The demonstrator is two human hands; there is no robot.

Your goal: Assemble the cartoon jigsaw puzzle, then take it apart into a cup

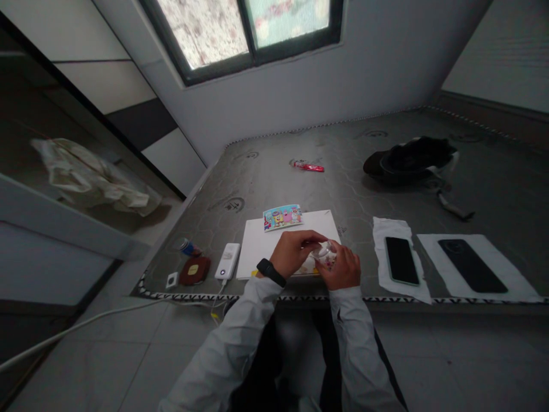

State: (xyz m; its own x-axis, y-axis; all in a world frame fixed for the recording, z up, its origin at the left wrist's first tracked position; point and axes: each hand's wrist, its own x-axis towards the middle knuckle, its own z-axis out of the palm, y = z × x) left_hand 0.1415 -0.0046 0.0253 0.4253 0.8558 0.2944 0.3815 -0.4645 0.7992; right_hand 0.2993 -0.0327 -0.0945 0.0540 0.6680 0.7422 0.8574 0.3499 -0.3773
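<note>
My left hand, with a black band on its wrist, and my right hand meet over a white flat board or box. Between them is a small clear plastic piece with some reddish print, perhaps a wrapper or packet; its exact kind is hard to make out. Fingers of both hands are closed on it, and they partly cover it. A colourful cartoon card lies on the far part of the white board, just beyond my left hand.
Left of the board lie a white power bank with a cable, a brown case, a white plug and a small blue container. Rightward are a phone and a dark flat slab on white sheets. Farther back: red packet, dark cap.
</note>
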